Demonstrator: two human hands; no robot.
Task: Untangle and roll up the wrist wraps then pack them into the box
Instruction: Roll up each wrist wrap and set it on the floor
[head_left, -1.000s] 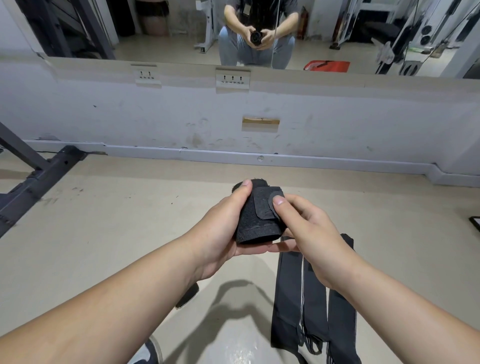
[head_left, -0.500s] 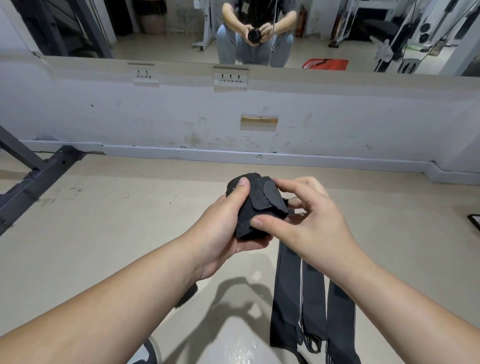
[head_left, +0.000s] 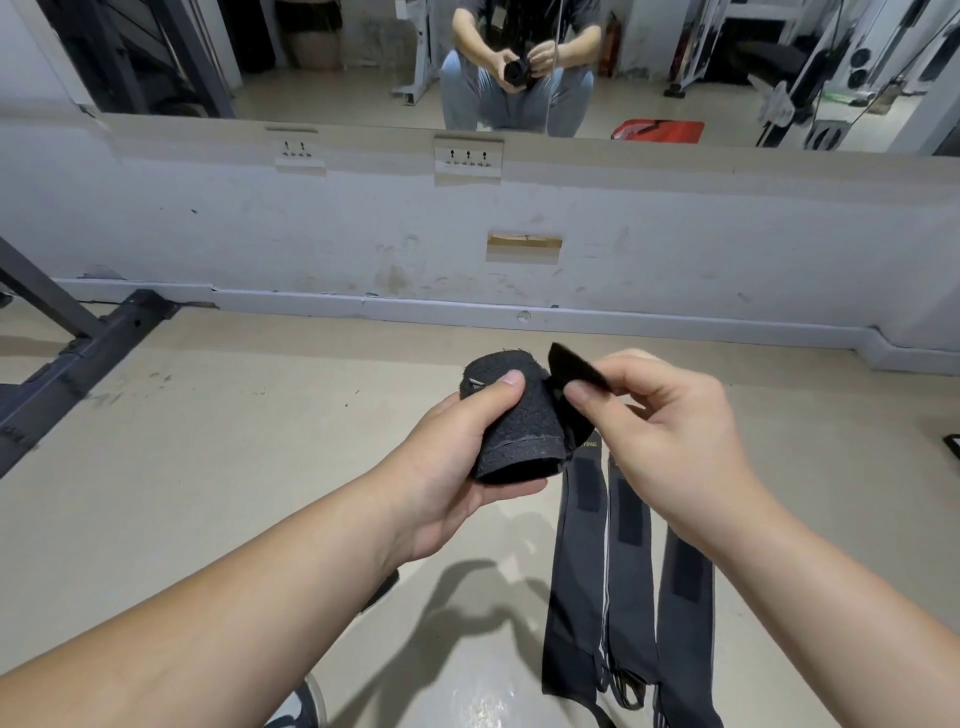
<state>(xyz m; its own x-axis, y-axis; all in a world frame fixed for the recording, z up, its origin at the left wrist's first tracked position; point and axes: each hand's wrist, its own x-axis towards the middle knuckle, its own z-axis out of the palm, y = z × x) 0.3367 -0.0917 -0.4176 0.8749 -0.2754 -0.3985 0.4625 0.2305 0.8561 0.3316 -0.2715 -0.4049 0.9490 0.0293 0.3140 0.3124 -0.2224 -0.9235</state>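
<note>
Roll (head_left: 514, 431) of black wrap sits in the left hand (head_left: 457, 462), fingers curled under it and thumb pressed on top, above the floor (head_left: 208, 467). The right hand (head_left: 670, 441) pinches the roll's loose tab (head_left: 574, 366) between thumb and forefinger, peeled away from the roll. 3 grey strips (head_left: 628, 571) lie flat side by side on the floor beneath the right wrist.

Middle's crowded: left hand (head_left: 452, 467) grips the rolled black fabric wrist wrap (head_left: 519, 431), right hand (head_left: 670, 431) pinches its flap (head_left: 574, 366). Bare beige concrete floor (head_left: 260, 467) lies open from 9 to 11 o'clock, until the black steel rack foot (head_left: 88, 364) far at 9. Scuffed white wall (head_left: 363, 234) closes 12. Three flat dark-grey wrist wraps (head_left: 628, 571) cover 5.
</note>
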